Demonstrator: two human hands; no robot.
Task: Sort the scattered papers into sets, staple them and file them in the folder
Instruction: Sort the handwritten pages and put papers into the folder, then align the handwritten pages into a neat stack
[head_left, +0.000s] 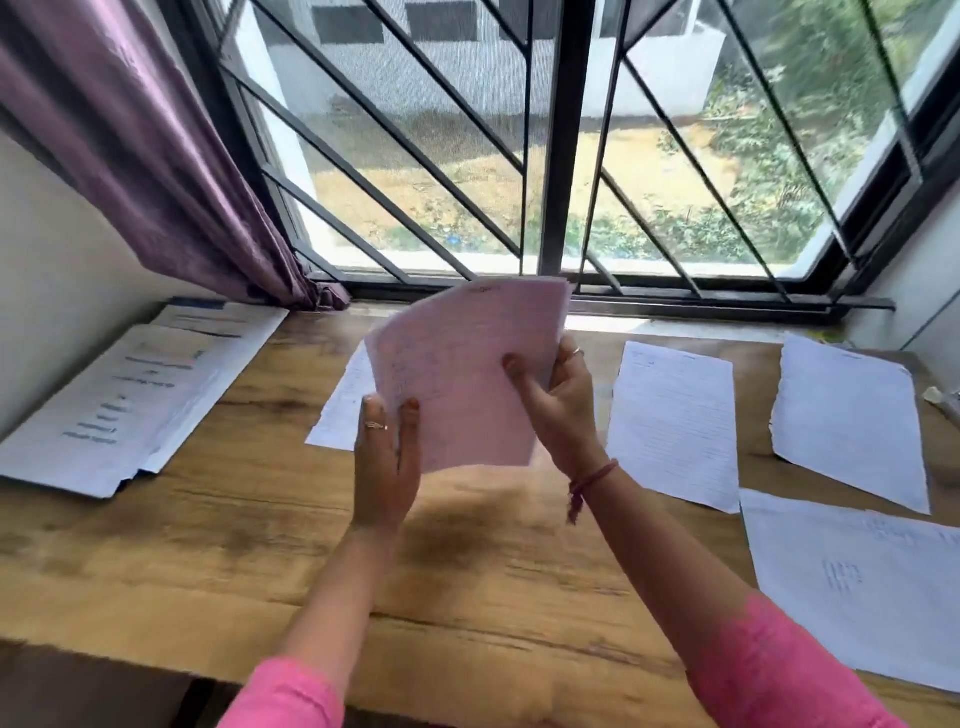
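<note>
- Left hand (385, 457): fingers nearly straight, thumb pinching lower-left edge of held sheets (462, 374), raised above the desk (260, 519);
- Sheets: light, limp, prone to fanning; support opposite edges;
- Right hand (558, 400): fingers curled around right edge.

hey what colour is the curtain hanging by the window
Purple, with a slight sheen: the fabric curtain hangs at upper left in the head view.

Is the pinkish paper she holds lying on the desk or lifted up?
Lifted. The pinkish paper is raised above the wooden desk, gripped by the left hand and right hand.
</note>
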